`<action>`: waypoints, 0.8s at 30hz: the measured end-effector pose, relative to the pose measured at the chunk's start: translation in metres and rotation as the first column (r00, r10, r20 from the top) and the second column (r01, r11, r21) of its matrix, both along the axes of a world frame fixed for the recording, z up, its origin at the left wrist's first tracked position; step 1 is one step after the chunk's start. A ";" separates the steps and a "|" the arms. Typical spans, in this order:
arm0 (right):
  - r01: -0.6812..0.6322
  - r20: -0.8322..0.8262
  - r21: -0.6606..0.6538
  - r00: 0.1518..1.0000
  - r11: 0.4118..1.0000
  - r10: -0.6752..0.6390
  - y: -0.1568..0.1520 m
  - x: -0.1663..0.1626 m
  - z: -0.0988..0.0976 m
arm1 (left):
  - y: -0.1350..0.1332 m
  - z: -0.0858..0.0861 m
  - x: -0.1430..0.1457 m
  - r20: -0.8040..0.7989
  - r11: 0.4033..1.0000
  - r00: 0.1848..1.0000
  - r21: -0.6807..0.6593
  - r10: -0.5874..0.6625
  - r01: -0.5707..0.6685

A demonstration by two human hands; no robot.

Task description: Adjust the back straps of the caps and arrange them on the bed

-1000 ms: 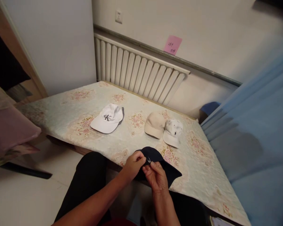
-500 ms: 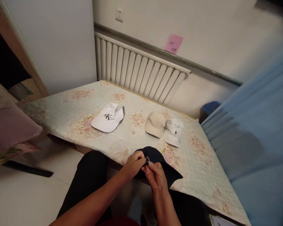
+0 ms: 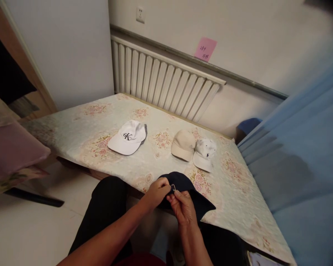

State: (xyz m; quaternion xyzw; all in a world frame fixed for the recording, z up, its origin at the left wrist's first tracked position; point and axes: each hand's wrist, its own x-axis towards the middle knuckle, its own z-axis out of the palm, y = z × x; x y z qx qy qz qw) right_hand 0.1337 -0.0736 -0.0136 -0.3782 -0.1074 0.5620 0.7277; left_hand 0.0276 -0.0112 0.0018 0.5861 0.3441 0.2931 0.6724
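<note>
At six o'clock, my left hand (image 3: 157,193) and right hand (image 3: 184,207), close together, pinch dark cap (image 3: 182,180) at its clasp (image 3: 174,187), probably steadying it; beige cap (image 3: 182,145) at twelve.

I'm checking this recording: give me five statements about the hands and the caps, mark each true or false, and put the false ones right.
1. The left hand and the right hand are both on the dark cap. True.
2. The beige cap lies beside the white cap with a small dark emblem. True.
3. The beige cap lies on the floor. False: it lies on the floral cover.
4. A small shiny piece shows between the two hands. True.
5. The dark cap is farther from the person than the beige cap. False: the dark cap is nearer.
</note>
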 end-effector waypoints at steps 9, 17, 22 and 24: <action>0.084 0.014 0.012 0.996 0.996 -0.084 0.002 -0.001 -0.011 | 0.001 0.000 -0.001 -0.084 0.996 0.996 0.082 0.044 -0.037; 0.075 0.041 0.011 0.996 0.997 -0.075 0.002 0.000 -0.013 | 0.000 -0.002 -0.001 -0.108 0.997 0.993 0.065 0.038 -0.031; 0.041 0.064 0.008 0.997 0.999 -0.041 0.002 -0.001 -0.012 | 0.002 -0.004 -0.001 -0.093 0.998 0.996 0.062 0.004 0.001; 0.023 0.073 0.006 0.997 1.000 -0.023 0.001 0.000 -0.012 | 0.002 -0.004 -0.002 -0.102 0.998 0.995 0.052 -0.016 0.021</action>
